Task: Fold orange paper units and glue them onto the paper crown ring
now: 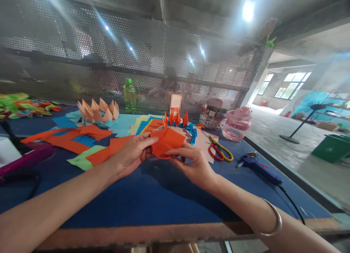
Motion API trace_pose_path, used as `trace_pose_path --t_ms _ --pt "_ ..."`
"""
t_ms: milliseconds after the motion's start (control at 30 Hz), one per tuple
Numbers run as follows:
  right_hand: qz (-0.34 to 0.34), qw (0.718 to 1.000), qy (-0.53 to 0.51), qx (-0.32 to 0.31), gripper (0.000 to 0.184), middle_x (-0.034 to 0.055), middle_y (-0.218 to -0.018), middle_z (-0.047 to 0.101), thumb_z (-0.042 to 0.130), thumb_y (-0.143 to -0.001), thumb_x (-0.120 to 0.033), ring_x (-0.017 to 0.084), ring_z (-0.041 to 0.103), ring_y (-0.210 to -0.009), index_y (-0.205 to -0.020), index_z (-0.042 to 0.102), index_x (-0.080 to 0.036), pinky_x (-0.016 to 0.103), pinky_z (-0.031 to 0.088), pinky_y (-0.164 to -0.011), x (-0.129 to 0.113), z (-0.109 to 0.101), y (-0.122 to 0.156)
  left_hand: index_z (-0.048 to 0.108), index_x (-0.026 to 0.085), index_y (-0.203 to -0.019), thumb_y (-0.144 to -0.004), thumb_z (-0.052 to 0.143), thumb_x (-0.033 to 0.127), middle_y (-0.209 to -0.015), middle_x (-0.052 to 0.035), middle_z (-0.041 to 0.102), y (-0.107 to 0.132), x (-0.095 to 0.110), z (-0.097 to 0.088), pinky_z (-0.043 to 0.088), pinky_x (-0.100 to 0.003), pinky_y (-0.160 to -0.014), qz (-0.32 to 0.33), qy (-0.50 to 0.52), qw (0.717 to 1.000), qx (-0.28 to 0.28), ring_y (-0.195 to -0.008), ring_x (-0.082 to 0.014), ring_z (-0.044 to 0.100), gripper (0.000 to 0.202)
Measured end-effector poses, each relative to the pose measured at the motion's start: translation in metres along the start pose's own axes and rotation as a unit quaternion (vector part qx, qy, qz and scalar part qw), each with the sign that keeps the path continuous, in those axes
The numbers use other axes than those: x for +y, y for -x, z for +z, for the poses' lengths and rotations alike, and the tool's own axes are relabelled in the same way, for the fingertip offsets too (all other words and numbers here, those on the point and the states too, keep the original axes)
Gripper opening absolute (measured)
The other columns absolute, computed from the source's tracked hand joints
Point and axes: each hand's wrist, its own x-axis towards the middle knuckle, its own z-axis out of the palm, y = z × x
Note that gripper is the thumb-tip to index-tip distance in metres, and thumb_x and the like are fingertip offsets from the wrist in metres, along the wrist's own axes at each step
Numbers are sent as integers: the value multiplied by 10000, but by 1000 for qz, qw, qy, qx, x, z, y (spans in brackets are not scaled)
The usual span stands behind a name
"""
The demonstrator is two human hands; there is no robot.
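Hazy glare from ceiling lamp (248,10) (streaky), warped edges

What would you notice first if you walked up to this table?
The bright folded orange paper sheet, pinched between the left hand and the right hand above the middle of the dark blue table. Next, the spiky peach folded-paper crown at the back left, and the red-and-yellow-handled scissors with the blue glue gun lying to the right.

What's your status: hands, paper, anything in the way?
Left hand and right hand both pinching the folded orange paper. Paper held over blue table. Scissors lie beside right hand, apart.
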Motion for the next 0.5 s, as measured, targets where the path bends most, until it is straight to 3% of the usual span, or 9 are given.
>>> trace_pose_path --t_ms 167,300,500 --pt "7 1000 11 -4 143 41 -889 679 660 -868 -283 148 599 -785 -959 759 -237 245 465 -652 1 0 1 754 178 -877 -694 789 168 -846 -29 775 2 -1 3 562 -191 -650 -33 -12 998 -45 -691 -126 694 187" --pt "35 999 -5 32 204 29 -865 679 673 -856 -318 136 588 -727 -1026 707 -211 239 465 -628 1 1 2 768 189 -819 -602 862 195 -762 -5 761 3 -3 5 529 -170 -593 -25 -11 999 -38 -622 -105 661 236" --pt "56 997 -4 47 174 6 -743 667 650 -861 -343 120 564 -650 -784 679 -190 235 435 -604 0 0 0 750 183 -715 -533 895 232 -699 9 737 4 -1 7 514 -188 -600 -14 -31 999 -11 -612 -106 636 237"
